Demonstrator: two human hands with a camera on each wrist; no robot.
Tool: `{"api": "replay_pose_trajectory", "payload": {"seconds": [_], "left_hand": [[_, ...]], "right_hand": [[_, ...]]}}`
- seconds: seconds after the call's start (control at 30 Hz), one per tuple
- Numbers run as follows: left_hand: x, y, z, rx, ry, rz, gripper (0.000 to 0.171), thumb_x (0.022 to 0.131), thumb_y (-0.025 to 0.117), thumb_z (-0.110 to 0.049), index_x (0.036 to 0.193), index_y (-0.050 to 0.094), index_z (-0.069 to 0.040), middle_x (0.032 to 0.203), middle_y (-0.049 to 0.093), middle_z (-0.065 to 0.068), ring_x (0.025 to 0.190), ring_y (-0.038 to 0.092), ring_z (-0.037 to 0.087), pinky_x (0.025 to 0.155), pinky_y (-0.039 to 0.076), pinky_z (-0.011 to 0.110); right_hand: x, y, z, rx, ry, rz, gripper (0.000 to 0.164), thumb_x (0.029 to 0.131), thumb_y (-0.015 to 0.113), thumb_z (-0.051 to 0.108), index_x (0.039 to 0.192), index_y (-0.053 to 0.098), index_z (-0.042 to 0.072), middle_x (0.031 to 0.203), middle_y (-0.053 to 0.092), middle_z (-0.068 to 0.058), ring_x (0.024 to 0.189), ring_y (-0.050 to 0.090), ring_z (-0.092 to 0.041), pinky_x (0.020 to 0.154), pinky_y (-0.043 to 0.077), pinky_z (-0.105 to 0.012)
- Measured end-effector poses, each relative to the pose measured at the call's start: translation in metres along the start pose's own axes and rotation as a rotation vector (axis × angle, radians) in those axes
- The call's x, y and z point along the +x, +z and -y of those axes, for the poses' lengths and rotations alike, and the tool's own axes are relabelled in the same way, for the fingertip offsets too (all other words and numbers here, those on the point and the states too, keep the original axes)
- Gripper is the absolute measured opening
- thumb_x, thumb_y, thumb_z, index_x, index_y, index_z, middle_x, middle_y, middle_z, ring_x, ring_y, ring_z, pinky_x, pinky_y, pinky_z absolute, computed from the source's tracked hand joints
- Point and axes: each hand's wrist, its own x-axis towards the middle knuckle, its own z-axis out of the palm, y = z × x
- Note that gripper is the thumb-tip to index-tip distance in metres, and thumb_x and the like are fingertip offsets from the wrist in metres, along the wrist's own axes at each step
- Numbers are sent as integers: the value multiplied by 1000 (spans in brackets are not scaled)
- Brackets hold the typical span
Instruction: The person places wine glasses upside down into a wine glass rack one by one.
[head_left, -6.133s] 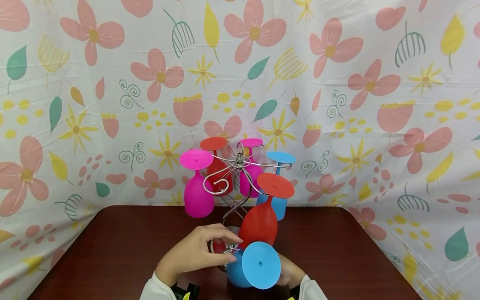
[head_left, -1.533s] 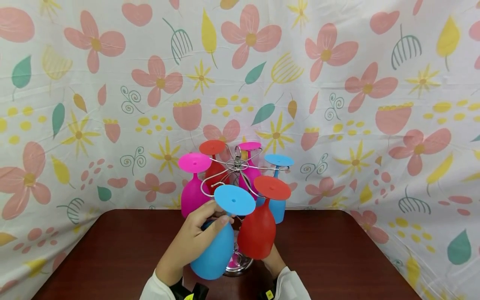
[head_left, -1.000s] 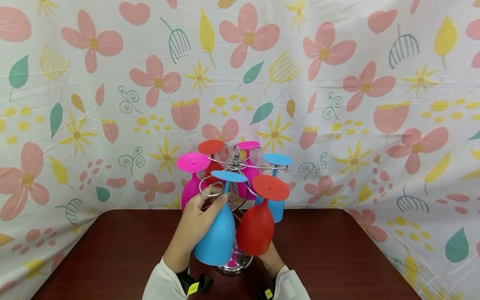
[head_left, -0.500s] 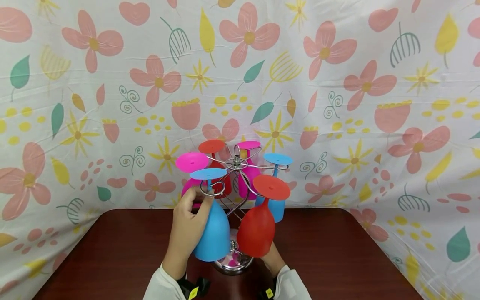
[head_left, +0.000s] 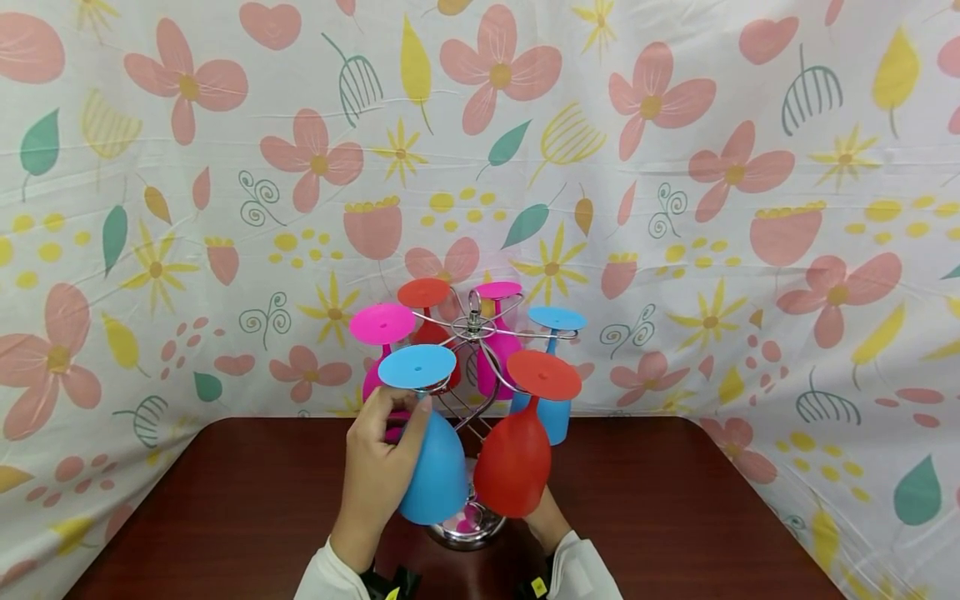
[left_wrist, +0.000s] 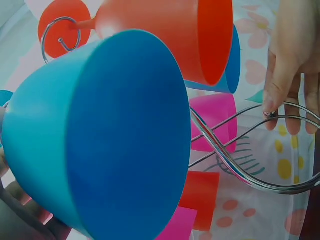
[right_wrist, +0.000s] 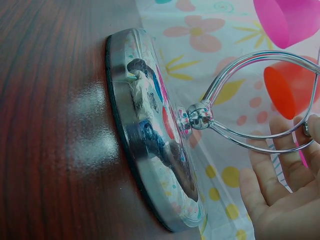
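My left hand holds an upside-down blue plastic wine glass around its stem and upper bowl. The glass's foot tilts toward the head camera and covers most of a curled hook on the metal glass rack. Whether the stem sits inside that hook is hidden. The glass's open mouth fills the left wrist view. Low on the rack, my right hand pinches the thin wires at a small bead, thumb on one side and fingers behind. The red glass partly hides this hand in the head view.
Other glasses hang upside down around the rack: pink, red at the back, pink at the back and blue. The round chrome base stands on the dark wooden table, before a flowered cloth.
Six seconds ago the blue glass was low before the base; my left hand has raised it to hook height. Lately it shifted left and its foot tipped toward me. My right hand stays at the rack.
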Motion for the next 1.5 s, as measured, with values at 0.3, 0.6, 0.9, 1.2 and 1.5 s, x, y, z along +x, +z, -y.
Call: {"api": "replay_pose_trajectory", "payload": {"seconds": [0.3, 0.6, 0.9, 1.2, 1.5], "left_hand": [[-6, 1, 5, 27, 52, 24, 28, 90, 75, -7, 114, 69, -19, 103, 63, -8, 98, 61, 13, 82, 56, 36], [-11, 0, 8, 17, 35, 37, 38, 87, 78, -6, 120, 69, -21, 108, 62, -8, 101, 60, 13, 84, 55, 34], [-11, -2, 6, 0, -15, 54, 33, 87, 78, -9, 116, 70, -23, 112, 61, -9, 104, 58, 12, 85, 54, 35], [-13, -4, 11, -21, -26, 31, 29, 88, 77, -6, 113, 71, -20, 113, 61, -6, 105, 58, 16, 84, 52, 33], [-11, -9, 19, -28, -40, 11, 29, 89, 74, -3, 114, 71, -18, 114, 62, -4, 102, 57, 16, 82, 52, 32]], "right_hand": [[4, 6, 6, 19, -21, 84, 41, 99, 62, 8, 138, 56, 19, 120, 69, 3, 115, 63, -15, 93, 52, -33], [7, 14, 20, 258, 124, 148, 34, 100, 64, 16, 134, 63, 21, 120, 70, 4, 113, 65, -12, 95, 51, -31], [14, 54, 53, 492, 258, 124, 23, 99, 65, 20, 122, 70, 16, 111, 73, 2, 106, 67, -11, 93, 51, -25], [12, 35, 38, 520, 164, 279, 34, 99, 65, 18, 133, 64, 15, 122, 70, 1, 114, 64, -12, 97, 48, -27], [-13, 2, 19, -17, 4, 95, 51, 96, 67, 8, 144, 52, 17, 129, 65, 1, 119, 60, -14, 92, 53, -33]]}}
